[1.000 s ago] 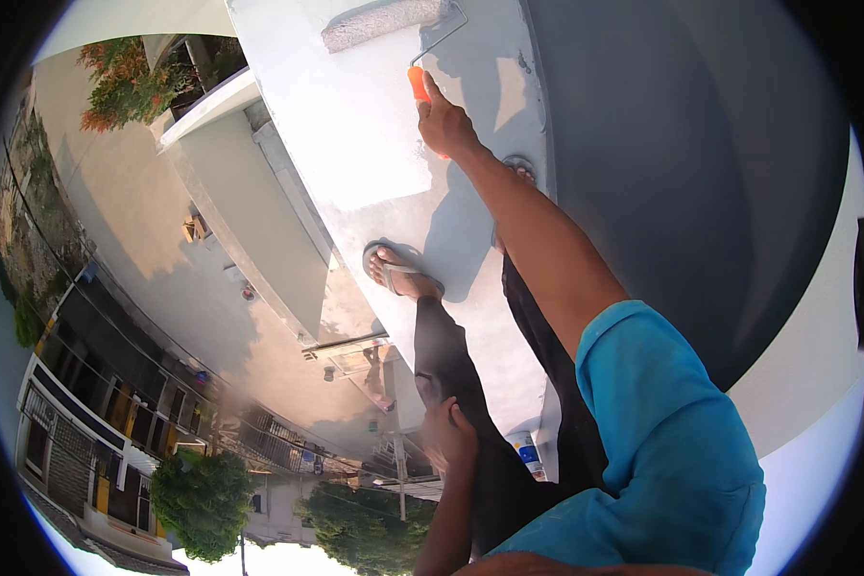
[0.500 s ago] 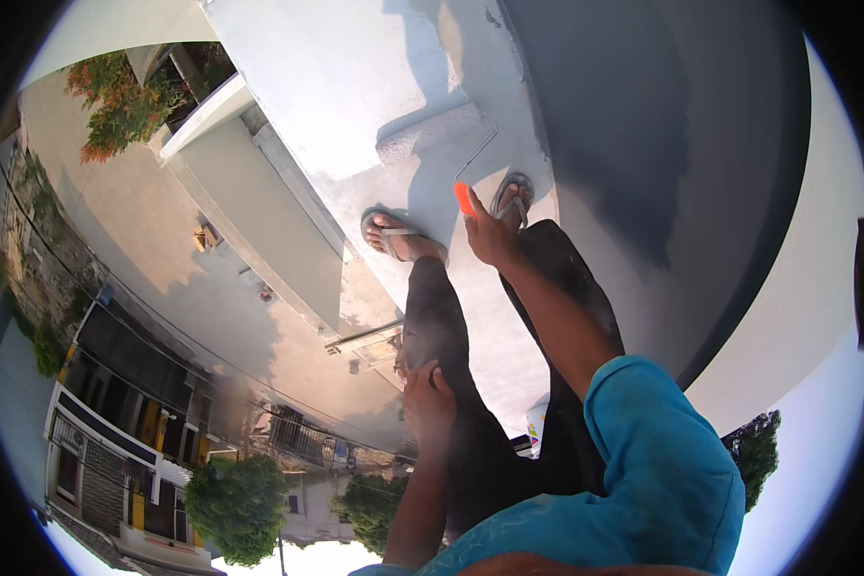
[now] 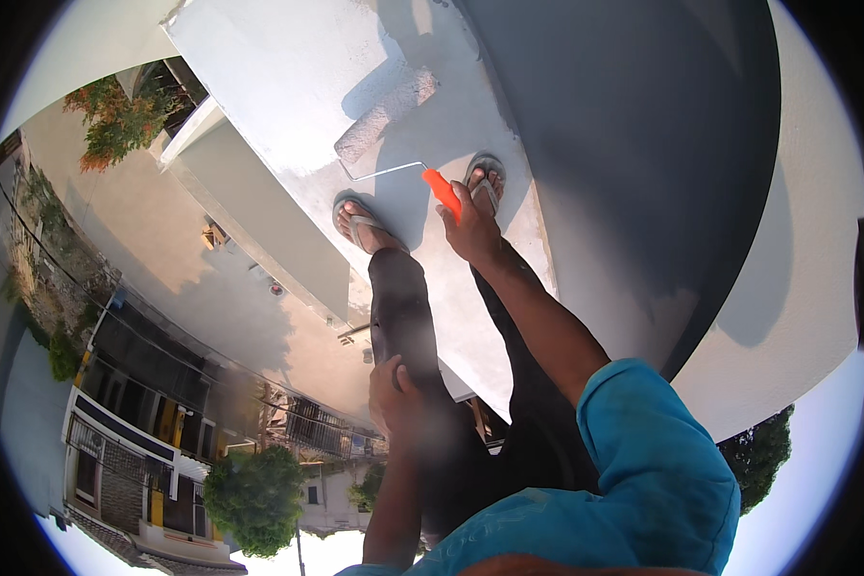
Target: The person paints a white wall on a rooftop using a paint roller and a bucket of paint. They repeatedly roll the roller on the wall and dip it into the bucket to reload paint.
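Observation:
My right hand (image 3: 472,228) is closed round the orange handle of a paint roller (image 3: 386,113). Its bent wire frame reaches left from the handle to the near end of the thick, pale, fuzzy sleeve. The sleeve is tilted over the whitish ledge (image 3: 269,67) beyond my feet, its shadow beside it; whether it touches the surface I cannot tell. On my left leg rests my left hand (image 3: 394,396), fingers apart against the dark trousers, holding nothing. Both sandalled feet stand on the ledge, the right one close to the handle.
A dark grey curved wall (image 3: 634,144) rises along the ledge's right side. At left the ledge ends above a lower yard (image 3: 221,298), with a low parapet wall (image 3: 269,211) between. Trees, wires and a house (image 3: 134,451) lie farther down.
The roller has swung left and turned over: its wire frame now meets the sleeve's left end instead of the right. My right hand has shifted slightly left. My left hand stays on the leg.

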A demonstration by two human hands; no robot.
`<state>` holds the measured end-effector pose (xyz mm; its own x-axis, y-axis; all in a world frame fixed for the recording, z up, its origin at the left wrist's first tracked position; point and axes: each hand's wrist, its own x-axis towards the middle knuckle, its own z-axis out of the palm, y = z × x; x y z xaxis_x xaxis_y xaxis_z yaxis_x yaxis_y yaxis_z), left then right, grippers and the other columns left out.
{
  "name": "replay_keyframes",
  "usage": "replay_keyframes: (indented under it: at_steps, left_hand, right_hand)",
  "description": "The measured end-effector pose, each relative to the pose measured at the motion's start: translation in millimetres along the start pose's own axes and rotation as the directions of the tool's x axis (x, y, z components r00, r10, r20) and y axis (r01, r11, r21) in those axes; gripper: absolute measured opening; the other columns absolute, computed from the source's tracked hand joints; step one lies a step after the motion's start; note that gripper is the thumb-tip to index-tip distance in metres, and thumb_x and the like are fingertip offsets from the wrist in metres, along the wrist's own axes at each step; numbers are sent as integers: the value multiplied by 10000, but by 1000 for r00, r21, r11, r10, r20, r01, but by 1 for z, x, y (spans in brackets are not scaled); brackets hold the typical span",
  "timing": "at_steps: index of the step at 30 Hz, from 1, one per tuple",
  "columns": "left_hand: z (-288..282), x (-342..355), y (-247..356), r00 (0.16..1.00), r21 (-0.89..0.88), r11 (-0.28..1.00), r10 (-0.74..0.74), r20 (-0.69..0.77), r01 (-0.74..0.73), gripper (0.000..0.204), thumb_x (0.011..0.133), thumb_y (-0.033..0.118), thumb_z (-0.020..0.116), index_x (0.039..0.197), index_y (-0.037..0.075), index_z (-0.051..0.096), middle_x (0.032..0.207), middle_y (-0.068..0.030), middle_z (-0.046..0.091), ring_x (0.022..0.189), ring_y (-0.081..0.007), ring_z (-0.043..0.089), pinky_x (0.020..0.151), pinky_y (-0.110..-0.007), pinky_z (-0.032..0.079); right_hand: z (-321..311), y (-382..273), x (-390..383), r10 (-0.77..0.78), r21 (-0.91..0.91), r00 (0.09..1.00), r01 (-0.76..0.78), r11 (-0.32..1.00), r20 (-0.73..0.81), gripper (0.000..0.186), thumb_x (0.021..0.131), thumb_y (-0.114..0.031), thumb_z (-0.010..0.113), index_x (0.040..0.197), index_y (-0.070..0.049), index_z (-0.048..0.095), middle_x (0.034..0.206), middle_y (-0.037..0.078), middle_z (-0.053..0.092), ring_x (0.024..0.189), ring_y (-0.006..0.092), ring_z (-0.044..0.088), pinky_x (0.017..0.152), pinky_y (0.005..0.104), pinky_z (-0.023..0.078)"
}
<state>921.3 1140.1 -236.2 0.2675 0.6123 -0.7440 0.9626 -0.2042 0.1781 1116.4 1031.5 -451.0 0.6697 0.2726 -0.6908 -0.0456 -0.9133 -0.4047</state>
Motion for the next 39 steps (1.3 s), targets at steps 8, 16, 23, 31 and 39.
replay_keyframes:
  at_steps: [8,16,23,31,39]
  left_hand:
    - [18,14,-9,993,286,955,47,105,-75,216,956,205,634,1150,149,711,1191,-78,697,1140,-308,651,941,-459,510]
    - [7,32,-31,980,243,967,23,197,-72,237,945,218,625,1158,166,715,1181,-71,709,1130,-299,656,928,-458,519]
    - [-7,44,-27,965,181,983,-86,248,41,276,975,293,560,1114,114,717,1148,-133,711,1077,-376,659,938,-489,513]
    - [-12,56,-24,968,101,994,-75,240,52,274,999,294,537,1105,108,708,1141,-146,702,1064,-395,647,927,-496,506]
    - [-16,55,-21,993,45,999,11,118,-16,206,972,219,607,1062,98,748,1016,-140,725,949,-382,674,847,-506,523]
  right_hand:
    - [66,46,-11,81,27,995,-79,996,-58,586,1061,-293,517,1589,-121,330,1185,282,686,1008,492,684,882,535,548]
    - [47,-20,93,144,-44,989,-143,989,20,536,1073,-307,457,1567,-184,289,842,205,723,777,456,713,757,562,558]
    - [-2,-142,237,108,0,994,-108,994,-17,563,1089,-426,375,1607,-246,241,1050,258,729,988,489,703,855,573,561]
    - [-65,-222,381,-44,10,993,45,999,-113,518,1056,-376,406,1535,-204,310,1204,275,674,1104,464,684,917,580,541]
    - [-81,-241,397,27,-6,1000,-27,1000,-10,434,1069,-359,380,1416,-105,440,1191,266,685,1098,442,680,900,551,543]
